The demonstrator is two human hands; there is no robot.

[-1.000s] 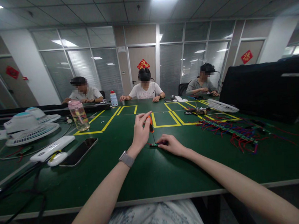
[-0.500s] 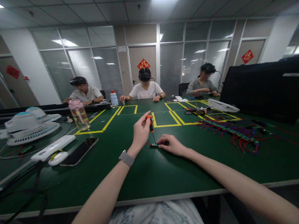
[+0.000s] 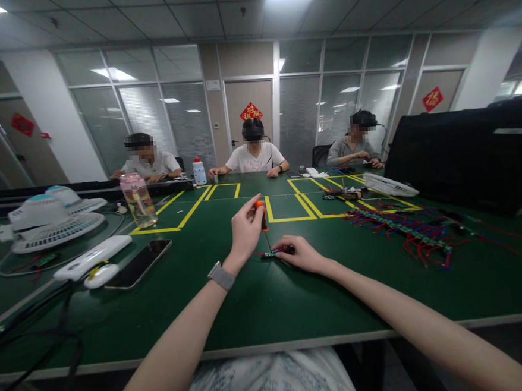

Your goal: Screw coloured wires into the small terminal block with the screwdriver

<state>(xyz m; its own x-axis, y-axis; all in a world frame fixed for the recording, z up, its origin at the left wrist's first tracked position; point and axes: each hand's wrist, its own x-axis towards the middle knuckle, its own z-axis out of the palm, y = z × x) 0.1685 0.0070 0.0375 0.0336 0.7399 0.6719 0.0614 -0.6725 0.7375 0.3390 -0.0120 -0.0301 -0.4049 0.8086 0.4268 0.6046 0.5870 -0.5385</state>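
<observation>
My left hand (image 3: 246, 225) is closed around the orange and black handle of a screwdriver (image 3: 264, 218), which stands nearly upright. Its thin shaft runs down to a small green circuit board (image 3: 269, 255) lying low on the table. At the board's right end, my right hand (image 3: 298, 253) pinches it, with fingers bent and the heel of the hand near the tabletop. Red and dark wires show beside the board, partly hidden by the right fingers. The exact spot where the screwdriver tip meets the board is too small to make out.
On the right lies a row of wired circuit boards (image 3: 402, 230), before a black monitor (image 3: 455, 161). A phone (image 3: 140, 264), white mouse (image 3: 101, 276), pink-lidded bottle (image 3: 138, 201) and white fan (image 3: 57, 224) are left. Several people sit across the green table (image 3: 340, 309).
Almost nothing differs. My left hand and the screwdriver handle have shifted very slightly; both hands keep their hold.
</observation>
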